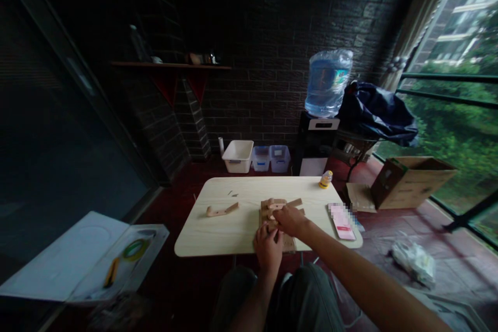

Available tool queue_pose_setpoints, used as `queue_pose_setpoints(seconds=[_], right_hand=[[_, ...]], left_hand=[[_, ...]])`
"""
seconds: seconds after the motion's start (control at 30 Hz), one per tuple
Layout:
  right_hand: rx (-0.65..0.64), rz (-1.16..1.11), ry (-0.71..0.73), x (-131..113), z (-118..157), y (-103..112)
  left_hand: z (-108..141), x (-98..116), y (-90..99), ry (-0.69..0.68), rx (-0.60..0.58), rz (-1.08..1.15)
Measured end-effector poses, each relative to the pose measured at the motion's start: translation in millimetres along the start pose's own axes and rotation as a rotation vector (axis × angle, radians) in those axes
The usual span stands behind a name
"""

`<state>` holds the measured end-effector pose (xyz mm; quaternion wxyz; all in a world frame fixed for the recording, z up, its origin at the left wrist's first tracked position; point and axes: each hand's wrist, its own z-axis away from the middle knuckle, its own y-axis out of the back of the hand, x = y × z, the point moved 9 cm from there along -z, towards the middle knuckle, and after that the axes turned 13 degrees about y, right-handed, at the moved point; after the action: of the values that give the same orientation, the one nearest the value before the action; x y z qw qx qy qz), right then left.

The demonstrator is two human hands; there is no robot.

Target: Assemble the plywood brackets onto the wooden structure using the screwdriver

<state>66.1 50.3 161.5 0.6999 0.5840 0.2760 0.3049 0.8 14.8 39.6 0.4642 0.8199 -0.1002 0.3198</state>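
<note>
On the pale table [229, 233] lies a brown wooden board [288, 244] with light wooden pieces [277, 202] on it. My left hand [268, 246] is at the board's near left part, its fingers closed around something small that I cannot make out. My right hand [290, 219] reaches over the board from the right, fingers bent down onto the wooden pieces; what they grip is hidden. A separate bent wooden piece [222, 211] lies to the left, and small dark bits [234, 195] lie behind it.
A pink phone-like object [342, 222] lies at the table's right side, and a small yellow-capped bottle [326, 179] stands at the back right edge. An open white case [143, 249] is at the lower left. Bins [238, 156] stand beyond the table.
</note>
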Motion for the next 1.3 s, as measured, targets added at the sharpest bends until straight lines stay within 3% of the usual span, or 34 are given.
queue_pose_setpoints(seconds=[0.2,0.5,0.83,1.07,1.3], right_hand=[[0.022,-0.11,-0.161,19.1,6.9,-17.7],[-0.011,-0.037,-0.055,4.9,15.3,5.2],[0.003,-0.006,-0.103,7.9,0.9,-9.9],[0.015,0.037,0.023,-2.8,2.7,-3.4],[0.01,-0.008,-0.059,8.2,5.6,-2.8]], left_hand=[[-0.8,-1.0,-1.7,0.002,0.007,-0.008],[0.4,0.8,-0.8,-0.006,0.01,0.012],[-1.3,3.4,-0.8,-0.016,-0.007,-0.005],[0.5,3.8,0.1,-0.031,-0.001,-0.017],[0.8,4.4,1.1,-0.042,0.012,-0.013]])
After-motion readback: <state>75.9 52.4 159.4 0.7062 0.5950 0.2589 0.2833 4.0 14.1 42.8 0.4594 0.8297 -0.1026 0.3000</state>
